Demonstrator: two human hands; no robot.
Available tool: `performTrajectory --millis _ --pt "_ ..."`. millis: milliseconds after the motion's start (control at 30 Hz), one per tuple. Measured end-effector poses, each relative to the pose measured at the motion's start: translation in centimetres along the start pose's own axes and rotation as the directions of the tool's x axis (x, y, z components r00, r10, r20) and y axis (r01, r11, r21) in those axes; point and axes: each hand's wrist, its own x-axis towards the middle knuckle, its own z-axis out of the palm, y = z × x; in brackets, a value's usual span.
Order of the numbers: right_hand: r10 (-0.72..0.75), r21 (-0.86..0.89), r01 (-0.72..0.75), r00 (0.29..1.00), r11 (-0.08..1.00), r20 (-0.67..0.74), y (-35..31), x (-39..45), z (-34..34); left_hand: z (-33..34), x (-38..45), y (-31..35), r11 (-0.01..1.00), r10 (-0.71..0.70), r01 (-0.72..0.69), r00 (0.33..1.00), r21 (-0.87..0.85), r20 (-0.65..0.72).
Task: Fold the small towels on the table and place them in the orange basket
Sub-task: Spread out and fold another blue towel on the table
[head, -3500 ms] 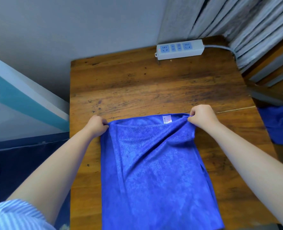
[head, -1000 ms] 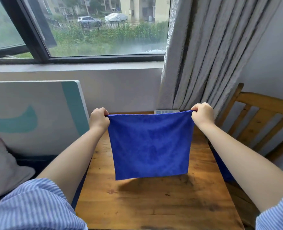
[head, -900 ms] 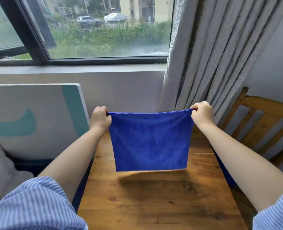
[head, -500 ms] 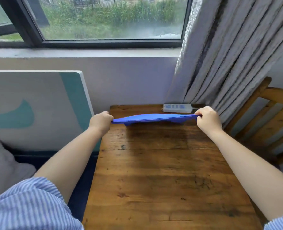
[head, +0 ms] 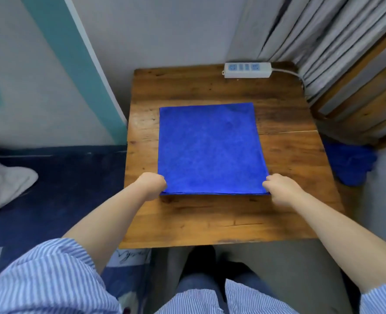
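A blue towel (head: 210,148) lies flat on the wooden table (head: 289,159), folded once so two layers show along its near edge. My left hand (head: 152,183) pinches the near left corner. My right hand (head: 278,185) pinches the near right corner. Both fists rest at the towel's near edge. More blue towels (head: 350,164) lie bunched in a heap to the right of the table, lower than the tabletop. No orange basket shows in this view.
A white power strip (head: 247,69) with its cable lies at the table's far right edge. A wooden chair (head: 364,103) and grey curtains (head: 318,32) stand to the right. A white and teal board (head: 58,64) leans at the left, above a dark blue bed.
Both hands swung the hanging towel out over the table and drew it back toward me; it now lies flat with my hands still at its corners. The camera tipped down.
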Motion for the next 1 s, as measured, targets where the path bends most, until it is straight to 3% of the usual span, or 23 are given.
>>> performTrajectory --millis 167,433,567,700,767,867,933,1000 --pt "-0.026 -0.135 0.029 0.999 0.99 0.026 -1.7 -0.5 2.4 2.8 0.8 1.7 0.997 0.073 -0.072 0.997 0.023 -0.006" --pt "-0.024 -0.178 0.032 0.999 0.984 0.047 -2.9 -0.6 5.3 6.3 2.0 3.7 0.996 0.086 -0.083 0.995 0.044 -0.058" --pt "-0.085 -0.204 0.12 0.981 0.972 0.175 -2.4 0.1 5.2 6.3 2.3 3.9 0.994 0.109 -0.109 0.994 -0.004 0.011" --pt "-0.118 -0.167 0.184 0.933 0.969 0.34 -2.0 2.5 2.4 4.3 3.3 3.3 0.99 0.138 -0.133 0.968 -0.038 0.207" --pt "-0.15 -0.137 0.192 0.951 0.972 0.27 -1.4 4.6 0.7 2.4 4.3 3.0 0.99 0.13 -0.112 0.963 -0.092 0.236" --pt "-0.17 -0.039 0.17 0.985 0.985 0.024 -0.6 8.0 -1.6 -0.9 6.0 1.9 0.987 0.077 -0.063 0.993 -0.149 0.089" --pt "-0.205 -0.01 0.208 0.951 0.978 -0.232 -0.5 10.5 -2.9 -3.4 7.8 1.0 0.974 -0.009 0.005 1.0 -0.226 -0.017" --pt "-0.199 0.037 0.222 0.927 0.974 -0.318 -0.4 13.2 -4.1 -5.5 10.2 0.4 0.933 -0.149 0.093 0.979 -0.349 -0.136"
